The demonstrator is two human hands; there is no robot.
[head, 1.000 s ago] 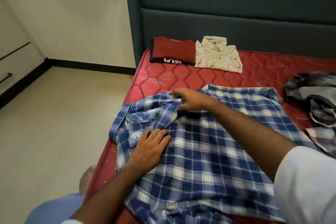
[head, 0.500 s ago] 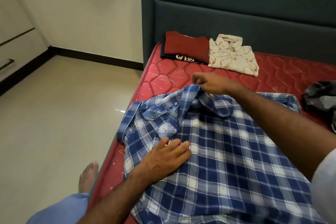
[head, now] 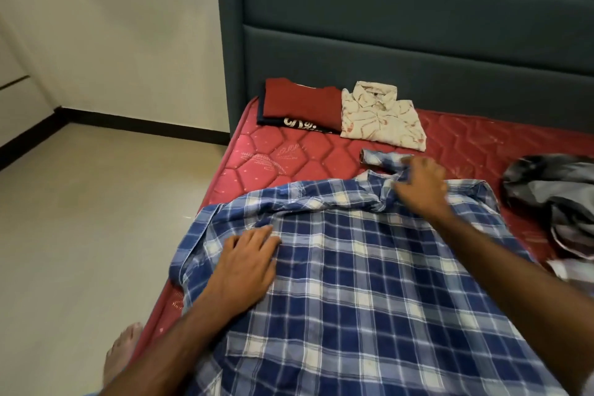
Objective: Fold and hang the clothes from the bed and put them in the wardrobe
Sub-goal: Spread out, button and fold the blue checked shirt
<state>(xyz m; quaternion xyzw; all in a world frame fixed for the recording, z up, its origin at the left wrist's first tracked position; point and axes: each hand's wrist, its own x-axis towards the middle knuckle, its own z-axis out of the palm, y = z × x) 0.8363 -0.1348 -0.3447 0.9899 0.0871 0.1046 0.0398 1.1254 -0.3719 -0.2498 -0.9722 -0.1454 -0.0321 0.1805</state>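
A: Since a second ago the right hand (head: 419, 185) has gone from the middle of the blue plaid shirt (head: 369, 283) up to its far edge, and a sleeve (head: 382, 160) now sticks out past the collar onto the red mattress (head: 283, 157). Left hand (head: 246, 267) slid a bit, same job.

B: Hand states?

A: Left lies flat, fingers straight, pressing the shirt's left side. Right has fingers curled into bunched cloth at the sleeve base; looks like a pinch on the fabric, blurred though.

B: Shirt location?

A: Spread on the mattress near the bed's left edge, directly under both hands. Left hand sits on its near-left part, right hand at the far edge by the collar.

B: Risks?

A: Left shoulder hangs close to the mattress edge, so a hard pull could drag it off toward the floor (head: 96, 219). Cloth is already rucked under the right hand, so the fold may set crooked. Sleeve also lies near the folded cream shirt (head: 382, 116); a sweep could nudge it or the red folded shirt (head: 302, 103). Grey garment pile (head: 553, 199) at right is untouched.
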